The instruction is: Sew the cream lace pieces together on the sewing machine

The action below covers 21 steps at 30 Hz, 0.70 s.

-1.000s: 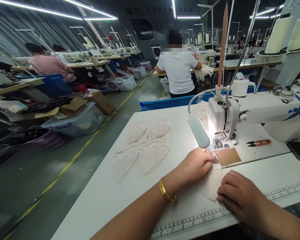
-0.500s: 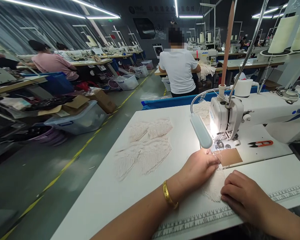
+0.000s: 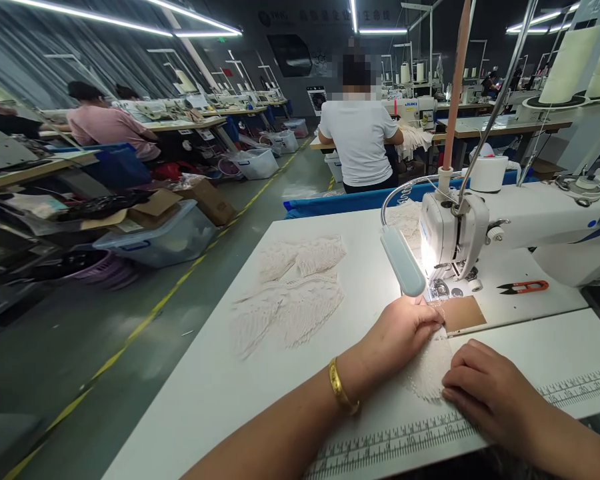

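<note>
Lace piece [image 3: 427, 370] partly covered by left hand [image 3: 397, 333] and right hand [image 3: 485, 393]; its leading edge and the needle under the sewing machine [image 3: 530, 220] head lost in lamp glare. Both forearms cut off by the bottom edge, machine body and thread cones [image 3: 570, 63] by the right edge. Wall lettering at top too dim to read; co-worker's face [image 3: 355, 77] blurred.

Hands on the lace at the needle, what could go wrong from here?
1. The left hand presses the lace piece right beside the lit needle area; fingers may be too near the needle.
2. The lace is thin and open; it might pucker or shift under the right hand.
3. The lamp head hangs just above the left hand and may hide the seam.
</note>
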Each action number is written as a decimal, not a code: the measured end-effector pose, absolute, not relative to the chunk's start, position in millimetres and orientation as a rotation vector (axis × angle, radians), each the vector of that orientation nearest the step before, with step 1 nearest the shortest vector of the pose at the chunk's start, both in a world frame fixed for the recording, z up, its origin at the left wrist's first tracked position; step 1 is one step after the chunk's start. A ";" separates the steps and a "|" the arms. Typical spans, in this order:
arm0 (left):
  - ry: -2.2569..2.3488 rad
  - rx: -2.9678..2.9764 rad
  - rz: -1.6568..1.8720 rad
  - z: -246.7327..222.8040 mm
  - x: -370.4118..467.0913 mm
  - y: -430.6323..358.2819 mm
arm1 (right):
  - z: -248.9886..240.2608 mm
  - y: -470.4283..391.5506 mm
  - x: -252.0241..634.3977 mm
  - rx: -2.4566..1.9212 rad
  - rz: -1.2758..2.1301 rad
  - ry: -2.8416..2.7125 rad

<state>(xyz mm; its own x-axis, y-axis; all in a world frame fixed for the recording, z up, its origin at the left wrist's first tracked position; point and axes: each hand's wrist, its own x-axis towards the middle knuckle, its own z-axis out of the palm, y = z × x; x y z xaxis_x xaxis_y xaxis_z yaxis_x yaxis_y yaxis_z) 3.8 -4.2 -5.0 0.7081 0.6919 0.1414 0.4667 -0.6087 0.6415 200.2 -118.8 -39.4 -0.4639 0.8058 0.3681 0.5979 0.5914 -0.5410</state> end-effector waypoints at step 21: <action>1.140 1.997 0.379 17.3 -14.8 5.4 | -13.7 -61.3 216.2 -1.170 0.467 -2.294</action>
<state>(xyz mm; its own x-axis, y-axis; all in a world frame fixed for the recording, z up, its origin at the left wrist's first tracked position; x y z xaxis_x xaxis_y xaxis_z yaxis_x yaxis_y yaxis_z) -14.8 5.4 17.3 0.5512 0.8258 -0.1190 0.5899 -0.2848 0.7556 216.2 -61.3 -13.7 -0.4928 0.8203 0.2904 0.6415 0.5679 -0.5157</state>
